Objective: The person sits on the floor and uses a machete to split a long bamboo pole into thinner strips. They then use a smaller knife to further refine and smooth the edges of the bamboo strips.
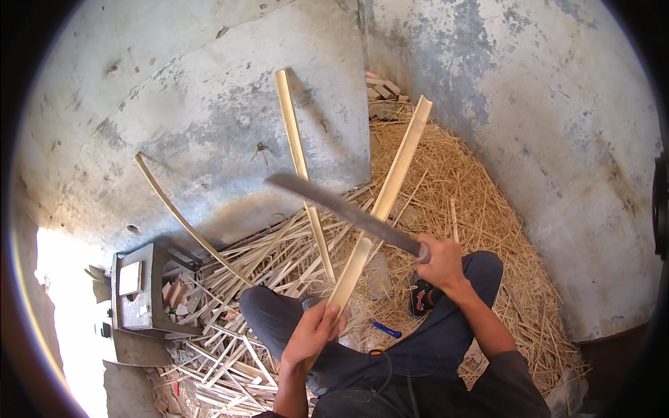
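Observation:
My left hand (311,336) is wrapped round the near end of a long split bamboo half (401,164), whose hollow side faces up. The bamboo slants away from my lap toward the far right. In my right hand (443,265) is the handle of a machete (327,202) with a long dark blade. That blade crosses over the bamboo near its middle and points to the far left. Whether blade and bamboo touch, I cannot tell. Both my knees are bent outward, and the bamboo's near end lies over my left thigh.
Another split bamboo length (291,129) and a thin curved strip (174,205) lean on the left wall. Bamboo strips (237,359) heap up at left; fine shavings (474,202) cover the right. A wooden stool-like frame (136,299), bricks (385,90) and a small blue object (387,329) lie around.

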`<move>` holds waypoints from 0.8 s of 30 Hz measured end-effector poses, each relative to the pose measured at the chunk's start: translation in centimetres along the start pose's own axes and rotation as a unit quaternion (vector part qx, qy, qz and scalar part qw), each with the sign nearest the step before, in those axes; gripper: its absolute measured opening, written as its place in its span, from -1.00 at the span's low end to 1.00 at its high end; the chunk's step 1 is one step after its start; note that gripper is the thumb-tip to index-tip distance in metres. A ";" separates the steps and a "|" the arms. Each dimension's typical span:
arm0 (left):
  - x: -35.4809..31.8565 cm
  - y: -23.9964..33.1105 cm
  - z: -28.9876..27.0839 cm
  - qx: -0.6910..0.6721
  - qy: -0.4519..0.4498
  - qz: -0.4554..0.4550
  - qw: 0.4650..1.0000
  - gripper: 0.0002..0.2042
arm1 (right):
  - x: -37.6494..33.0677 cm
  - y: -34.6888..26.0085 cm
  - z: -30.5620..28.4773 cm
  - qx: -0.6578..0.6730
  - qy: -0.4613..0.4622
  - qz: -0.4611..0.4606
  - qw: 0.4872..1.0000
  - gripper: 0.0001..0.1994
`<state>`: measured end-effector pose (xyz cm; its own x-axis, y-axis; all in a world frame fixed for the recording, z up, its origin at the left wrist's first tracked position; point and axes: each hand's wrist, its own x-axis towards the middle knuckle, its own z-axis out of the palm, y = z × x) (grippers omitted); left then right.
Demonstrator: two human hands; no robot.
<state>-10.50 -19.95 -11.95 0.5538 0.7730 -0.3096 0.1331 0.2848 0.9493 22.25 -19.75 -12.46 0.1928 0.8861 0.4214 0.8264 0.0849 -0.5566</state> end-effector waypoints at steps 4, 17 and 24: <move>0.9 0.8 1.6 0.185 0.069 0.074 0.977 -0.78 | -1.5 -0.5 1.9 -0.039 -0.045 -0.055 0.997 -0.75; 0.7 0.5 3.8 0.381 0.162 0.129 0.901 -0.92 | 0.9 1.5 2.7 -0.042 -0.046 -0.036 0.997 -0.75; 0.7 0.8 4.2 0.383 0.155 0.158 0.897 -0.91 | 0.2 -0.2 2.5 -0.057 -0.092 -0.024 0.994 -0.80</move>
<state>-6.51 -21.54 -11.19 0.4232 0.9011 0.0941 0.6016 -0.3571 0.7145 20.79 -18.47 -14.03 0.0607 0.9516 0.3012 0.8888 0.0857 -0.4501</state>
